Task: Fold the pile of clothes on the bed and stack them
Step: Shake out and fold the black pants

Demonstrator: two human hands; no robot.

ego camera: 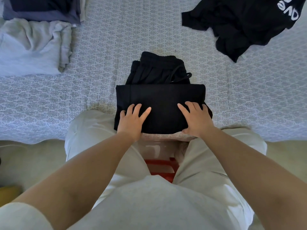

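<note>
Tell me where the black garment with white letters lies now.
In the head view, the black garment with white letters lies crumpled at the bed's far right, beyond the folded black trousers.

Both hands flat, palms down, on the folded black trousers point(160, 103).
We see left hand point(132, 120) and right hand point(196, 119) with fingers spread straight, forearms bare, at its near edge.

A red slatted plastic stool point(162, 170) stands on the pale beige floor point(33, 160) beside the bed. At the lower left edge lies a blurred yellow object point(9, 193), too indistinct to identify
</note>
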